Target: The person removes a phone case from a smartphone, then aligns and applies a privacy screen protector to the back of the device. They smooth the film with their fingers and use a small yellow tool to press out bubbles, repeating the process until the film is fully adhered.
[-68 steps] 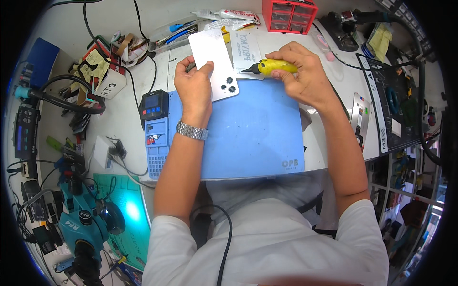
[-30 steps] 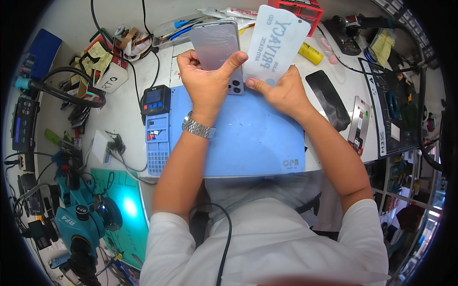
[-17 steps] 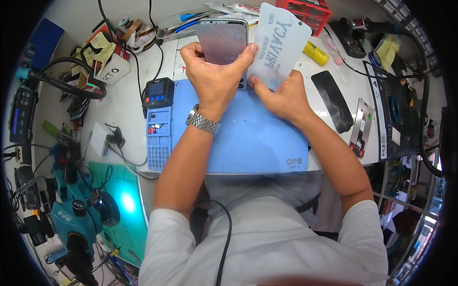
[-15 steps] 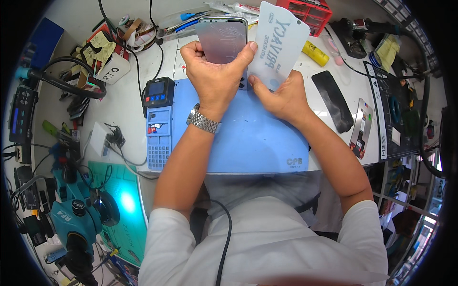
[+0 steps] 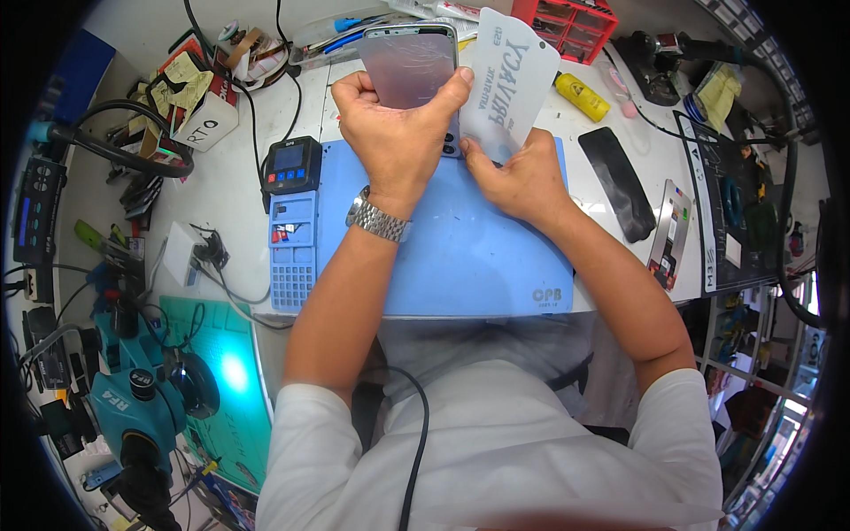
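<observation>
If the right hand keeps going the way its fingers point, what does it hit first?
The right hand points up and away across the bench, already holding the white card. Past the card, the red parts drawer looks to be first in line, though depth is hard to judge.

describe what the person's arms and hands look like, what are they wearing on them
Both hands are bare, no gloves. The left hand has a silver metal link wristwatch on its wrist. The right hand wears nothing on hand or wrist. Both forearms are uncovered, with short white sleeves ending above the elbows.
</observation>
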### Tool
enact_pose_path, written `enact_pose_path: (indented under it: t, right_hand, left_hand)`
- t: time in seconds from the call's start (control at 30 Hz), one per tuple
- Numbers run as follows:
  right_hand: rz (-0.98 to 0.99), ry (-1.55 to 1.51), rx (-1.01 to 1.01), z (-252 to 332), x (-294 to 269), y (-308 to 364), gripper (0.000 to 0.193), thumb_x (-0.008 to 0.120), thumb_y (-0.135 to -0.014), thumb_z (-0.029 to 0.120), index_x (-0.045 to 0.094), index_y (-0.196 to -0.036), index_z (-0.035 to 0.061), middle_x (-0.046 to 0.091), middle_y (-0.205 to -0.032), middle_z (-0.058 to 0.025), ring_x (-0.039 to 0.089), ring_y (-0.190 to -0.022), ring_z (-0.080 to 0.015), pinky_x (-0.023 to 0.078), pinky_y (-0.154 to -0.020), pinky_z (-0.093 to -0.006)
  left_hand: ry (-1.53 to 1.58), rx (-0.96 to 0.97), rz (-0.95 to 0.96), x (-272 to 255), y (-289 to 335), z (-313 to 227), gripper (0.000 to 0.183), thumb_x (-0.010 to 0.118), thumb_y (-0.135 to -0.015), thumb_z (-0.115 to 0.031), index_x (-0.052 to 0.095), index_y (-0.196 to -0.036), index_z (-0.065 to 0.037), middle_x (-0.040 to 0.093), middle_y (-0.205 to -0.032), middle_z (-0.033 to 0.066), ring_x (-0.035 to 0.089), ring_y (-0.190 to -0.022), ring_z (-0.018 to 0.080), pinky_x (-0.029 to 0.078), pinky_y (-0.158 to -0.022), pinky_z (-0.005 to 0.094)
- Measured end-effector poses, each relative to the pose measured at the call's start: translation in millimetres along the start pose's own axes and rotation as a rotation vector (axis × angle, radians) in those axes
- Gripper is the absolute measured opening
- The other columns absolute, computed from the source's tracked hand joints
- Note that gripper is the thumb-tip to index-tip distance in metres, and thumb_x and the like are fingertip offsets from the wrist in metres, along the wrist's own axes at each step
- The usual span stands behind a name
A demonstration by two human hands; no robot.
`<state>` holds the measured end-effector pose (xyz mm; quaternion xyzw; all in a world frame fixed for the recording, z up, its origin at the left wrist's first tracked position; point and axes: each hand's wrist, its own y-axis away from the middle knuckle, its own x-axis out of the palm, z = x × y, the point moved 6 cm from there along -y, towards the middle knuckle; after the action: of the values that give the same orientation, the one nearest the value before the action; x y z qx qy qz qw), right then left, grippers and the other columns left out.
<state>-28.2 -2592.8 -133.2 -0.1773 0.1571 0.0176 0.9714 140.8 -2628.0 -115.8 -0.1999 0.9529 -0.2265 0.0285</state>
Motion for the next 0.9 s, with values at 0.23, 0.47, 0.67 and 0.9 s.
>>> enact_pose_path:
  t: [0.23,0.47,0.67,0.9]
  right_hand:
    - [0.004,0.009,-0.020,-2.7,-1.1,0.2,0.033,0.076,-0.085,0.010,0.070,-0.112,-0.0085,0.077,-0.095,-0.0216,0.075,-0.082,-0.0247,0.059,-0.076,-0.0369]
    - [0.073,0.047,0.158,-17.5,1.4,2.9,0.034,0.078,-0.086,0.011,0.072,-0.114,-0.0064,0.078,-0.098,-0.0160,0.073,-0.085,-0.0185,0.058,-0.077,-0.0351]
    - [0.096,0.011,0.109,-6.6,4.4,1.6,0.035,0.079,-0.087,0.013,0.071,-0.115,-0.0072,0.077,-0.097,-0.0169,0.072,-0.083,-0.0195,0.058,-0.076,-0.0352]
    - [0.019,-0.071,0.065,-0.4,5.0,2.5,0.024,0.073,-0.087,0.011,0.073,-0.105,-0.0061,0.074,-0.082,-0.0187,0.068,-0.063,-0.0197,0.054,-0.058,-0.0317]
  left_hand:
    - [-0.057,-0.020,-0.014,1.0,1.3,-5.1,0.074,0.099,-0.072,-0.018,0.041,-0.113,0.003,0.068,-0.108,0.0202,0.071,-0.092,0.0201,0.061,-0.082,0.0298]
    - [-0.097,0.027,-0.037,2.2,-1.0,-3.6,0.073,0.098,-0.073,-0.018,0.043,-0.114,0.004,0.069,-0.106,0.0192,0.071,-0.091,0.0196,0.061,-0.082,0.0298]
    - [0.116,-0.057,-0.089,-6.6,-8.7,3.9,0.075,0.097,-0.075,-0.026,0.041,-0.115,0.004,0.067,-0.106,0.0199,0.070,-0.092,0.0199,0.059,-0.078,0.0287]
    - [0.344,-0.215,-0.148,-16.8,-11.1,6.2,0.073,0.092,-0.080,-0.015,0.037,-0.124,0.005,0.069,-0.110,0.0218,0.070,-0.098,0.0200,0.058,-0.087,0.0308]
